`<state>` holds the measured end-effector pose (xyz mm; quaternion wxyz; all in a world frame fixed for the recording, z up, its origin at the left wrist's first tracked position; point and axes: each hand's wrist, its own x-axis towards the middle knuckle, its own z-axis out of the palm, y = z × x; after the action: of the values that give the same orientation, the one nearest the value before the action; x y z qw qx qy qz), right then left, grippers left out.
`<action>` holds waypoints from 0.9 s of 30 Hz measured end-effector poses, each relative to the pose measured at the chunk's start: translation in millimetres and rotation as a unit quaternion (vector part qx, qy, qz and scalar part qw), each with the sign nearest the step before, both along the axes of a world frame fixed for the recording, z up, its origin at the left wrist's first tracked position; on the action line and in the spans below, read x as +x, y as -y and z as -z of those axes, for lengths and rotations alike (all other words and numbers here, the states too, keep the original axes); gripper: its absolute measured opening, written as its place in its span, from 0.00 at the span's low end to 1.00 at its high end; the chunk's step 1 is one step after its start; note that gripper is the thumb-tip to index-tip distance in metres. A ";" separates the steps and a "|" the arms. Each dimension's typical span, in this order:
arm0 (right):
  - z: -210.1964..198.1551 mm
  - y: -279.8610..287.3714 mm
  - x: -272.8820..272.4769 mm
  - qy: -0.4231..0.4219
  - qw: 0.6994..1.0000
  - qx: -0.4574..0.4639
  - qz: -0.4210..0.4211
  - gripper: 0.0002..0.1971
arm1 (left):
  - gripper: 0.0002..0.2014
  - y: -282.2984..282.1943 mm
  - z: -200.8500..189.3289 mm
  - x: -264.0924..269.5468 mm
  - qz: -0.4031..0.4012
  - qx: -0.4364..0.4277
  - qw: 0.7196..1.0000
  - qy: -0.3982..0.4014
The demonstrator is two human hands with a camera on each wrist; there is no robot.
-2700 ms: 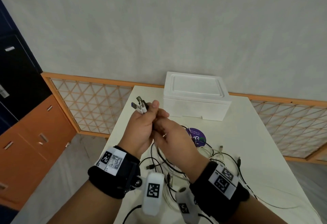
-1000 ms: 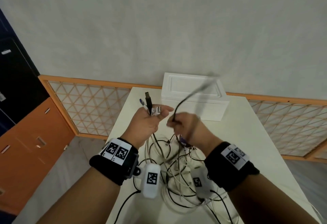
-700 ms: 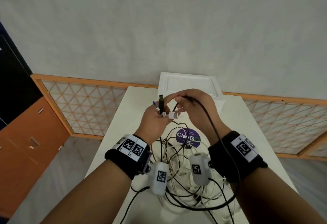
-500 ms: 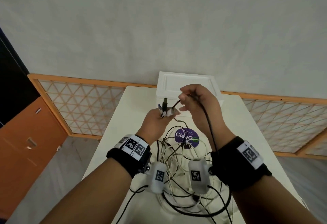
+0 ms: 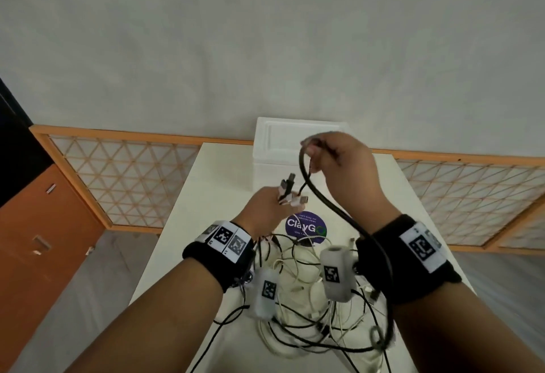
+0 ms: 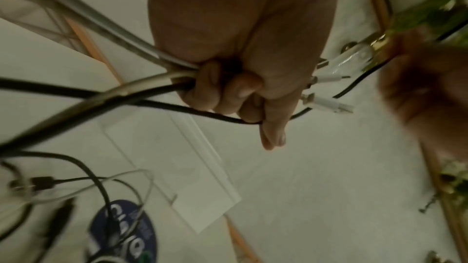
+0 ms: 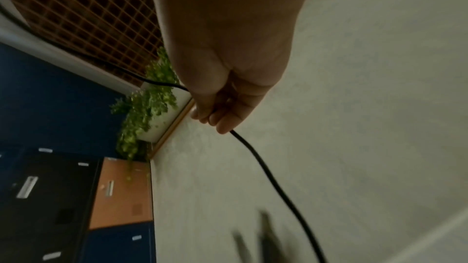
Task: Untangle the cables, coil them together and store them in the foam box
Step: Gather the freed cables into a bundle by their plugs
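My left hand (image 5: pixel 267 206) (image 6: pixel 243 95) is raised over the table and grips a bunch of black and white cable ends (image 5: pixel 287 191), their plugs (image 6: pixel 329 105) sticking out past the fingers. To its right and higher, my right hand (image 5: pixel 333 163) (image 7: pixel 222 115) pinches a thick black cable (image 5: pixel 321 195) (image 7: pixel 266 169), which loops down past my right wrist. A tangle of black and white cables (image 5: pixel 309 307) lies on the white table below both wrists. The white foam box (image 5: pixel 277 142), lid on, stands at the table's far end, behind my right hand.
A round purple sticker (image 5: pixel 305 226) lies on the table (image 5: pixel 212 184) between the tangle and the box. An orange lattice railing (image 5: pixel 118 172) runs behind the table. Orange and dark cabinets (image 5: pixel 35 225) stand at the left. The floor drops away past the table's left edge.
My right hand has lifted the black cable higher and to the right, away from the left hand. The left hand keeps its grip on the cable ends, now slightly lower.
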<state>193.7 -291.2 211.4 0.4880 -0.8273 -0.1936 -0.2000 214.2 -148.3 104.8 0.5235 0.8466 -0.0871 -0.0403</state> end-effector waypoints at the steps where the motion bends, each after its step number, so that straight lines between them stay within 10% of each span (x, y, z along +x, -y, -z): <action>1: -8.9 1.2 -3.1 0.017 0.999 0.032 0.001 0.05 | 0.12 0.2 11.1 2.9 0.010 0.023 1.000 -0.012; 10: -35.7 35.0 -15.3 0.061 0.980 0.159 0.102 0.08 | 0.10 -47.1 63.3 -2.0 -0.039 0.079 0.992 -0.096; 13: -5.1 30.2 5.4 -0.064 0.994 -0.029 0.078 0.09 | 0.09 -44.8 37.1 -5.0 -0.053 0.079 0.993 -0.063; 17: 52.4 2.5 7.9 -0.142 0.922 -0.361 -0.002 0.26 | 0.12 -29.2 -12.7 -9.1 0.012 0.117 0.993 0.023; 27: 1.9 22.2 -12.9 -0.034 0.964 -0.254 0.071 0.15 | 0.12 -41.2 20.5 -1.8 -0.021 0.078 0.997 -0.019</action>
<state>180.8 -313.3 209.5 0.2527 -0.9419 -0.1627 -0.1503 212.3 -107.1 84.3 0.4580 0.8857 -0.0555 -0.0518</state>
